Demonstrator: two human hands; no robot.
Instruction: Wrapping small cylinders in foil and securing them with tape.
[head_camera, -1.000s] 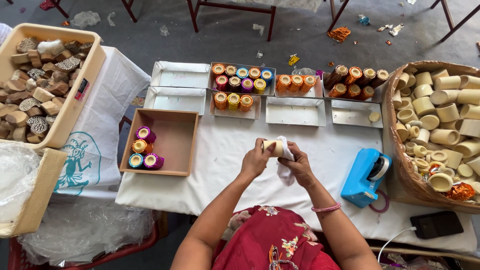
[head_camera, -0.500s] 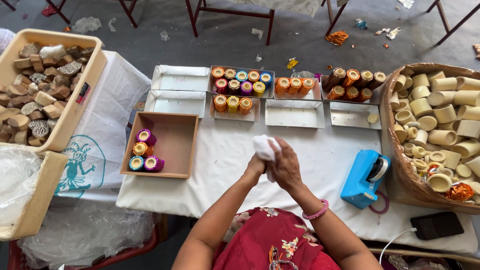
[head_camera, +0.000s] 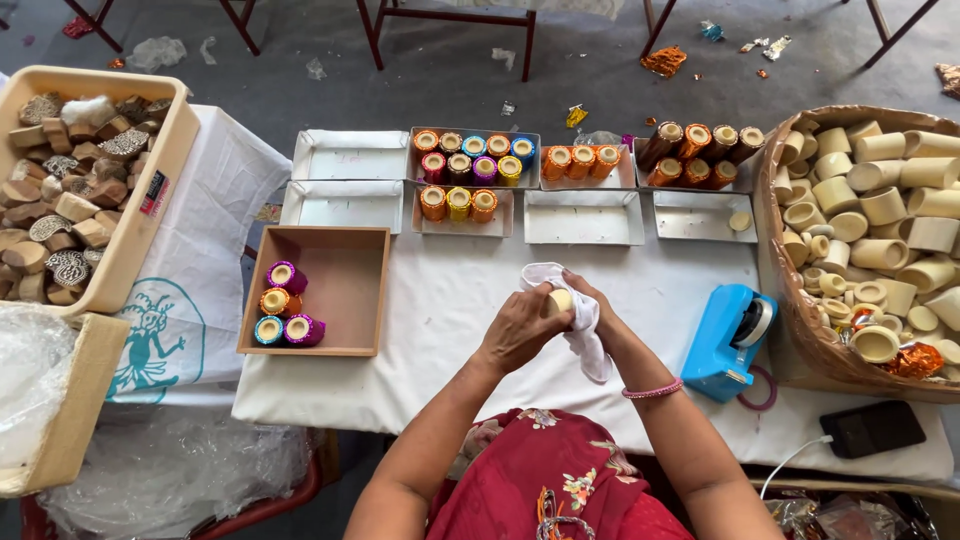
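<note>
My left hand (head_camera: 518, 328) grips a small cream cylinder (head_camera: 560, 301) above the middle of the white table (head_camera: 450, 290). My right hand (head_camera: 592, 308) presses a white cloth (head_camera: 583, 335) around the cylinder, and the cloth's tail hangs down past my wrist. Both hands meet over the table, in front of a row of shallow white trays. Only one end of the cylinder shows between my fingers.
A brown box (head_camera: 340, 270) at the left holds several foil-wrapped cylinders (head_camera: 285, 305). White trays (head_camera: 585, 217) at the back hold coloured cylinders (head_camera: 475, 160). A basket of plain cream cylinders (head_camera: 870, 220) is at right, beside a blue tape dispenser (head_camera: 735, 340) and a phone (head_camera: 873, 430).
The cloth covered the cylinder half a second ago; now the hands have turned, the cylinder's end shows again and the cloth hangs lower on the right.
</note>
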